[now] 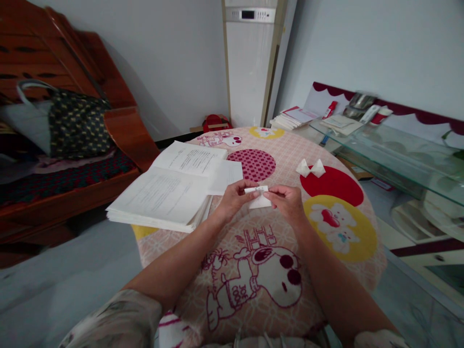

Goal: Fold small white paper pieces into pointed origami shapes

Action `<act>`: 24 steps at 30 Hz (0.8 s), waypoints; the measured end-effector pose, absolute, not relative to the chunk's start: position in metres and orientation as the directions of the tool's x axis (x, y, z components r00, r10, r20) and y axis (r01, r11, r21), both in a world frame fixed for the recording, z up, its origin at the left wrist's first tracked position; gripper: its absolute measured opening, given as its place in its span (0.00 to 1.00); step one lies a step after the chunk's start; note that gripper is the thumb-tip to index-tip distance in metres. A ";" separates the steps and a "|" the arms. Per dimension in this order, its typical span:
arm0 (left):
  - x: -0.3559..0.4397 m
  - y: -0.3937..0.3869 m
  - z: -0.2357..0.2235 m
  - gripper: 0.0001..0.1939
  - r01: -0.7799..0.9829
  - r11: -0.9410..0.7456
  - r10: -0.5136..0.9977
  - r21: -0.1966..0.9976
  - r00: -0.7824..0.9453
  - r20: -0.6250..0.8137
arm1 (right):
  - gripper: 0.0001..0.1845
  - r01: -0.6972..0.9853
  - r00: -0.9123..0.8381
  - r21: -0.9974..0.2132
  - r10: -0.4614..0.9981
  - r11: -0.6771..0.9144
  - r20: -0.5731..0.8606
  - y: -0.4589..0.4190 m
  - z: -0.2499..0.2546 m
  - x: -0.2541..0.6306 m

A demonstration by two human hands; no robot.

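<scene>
A small piece of folded white paper (259,200) is held up over the middle of the table between both hands. My left hand (237,197) pinches its left side, thumb across the front. On the right side, my right hand (287,199) grips the paper's edge between thumb and fingers. Two folded white paper shapes (311,167) with pointed tops stand side by side, farther back to the right. To the left lies an open stack of printed pages (165,191), with a loose white sheet (226,178) beside it, just behind my left hand.
A patterned cloth covers the round table (253,285). At right stands a glass-topped cabinet (391,150) carrying papers, a red bottle (329,110) and metal containers. A wooden bench (121,133) with a bag (76,123) is at left, and a tall white appliance (250,67) behind.
</scene>
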State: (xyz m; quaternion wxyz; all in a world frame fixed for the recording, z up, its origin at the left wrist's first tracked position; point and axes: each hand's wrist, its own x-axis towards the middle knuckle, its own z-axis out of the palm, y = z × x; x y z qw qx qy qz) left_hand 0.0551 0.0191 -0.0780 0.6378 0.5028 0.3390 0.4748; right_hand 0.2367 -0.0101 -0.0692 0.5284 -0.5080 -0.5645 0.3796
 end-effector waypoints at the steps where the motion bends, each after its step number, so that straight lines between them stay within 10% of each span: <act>1: 0.055 0.019 -0.077 0.20 -0.243 0.024 0.950 0.970 0.309 0.054 | 0.11 0.184 0.051 -0.961 0.974 0.206 0.219 -0.011 -0.070 0.236; 13: 0.059 0.012 -0.074 0.17 -0.186 -0.067 0.962 0.980 0.247 0.112 | 0.08 0.357 0.112 -0.879 0.919 0.317 0.377 -0.011 -0.075 0.235; 24: 0.057 0.012 -0.076 0.17 -0.184 -0.054 0.944 0.982 0.311 0.110 | 0.08 0.050 0.069 -0.983 0.981 0.179 0.182 -0.009 -0.072 0.237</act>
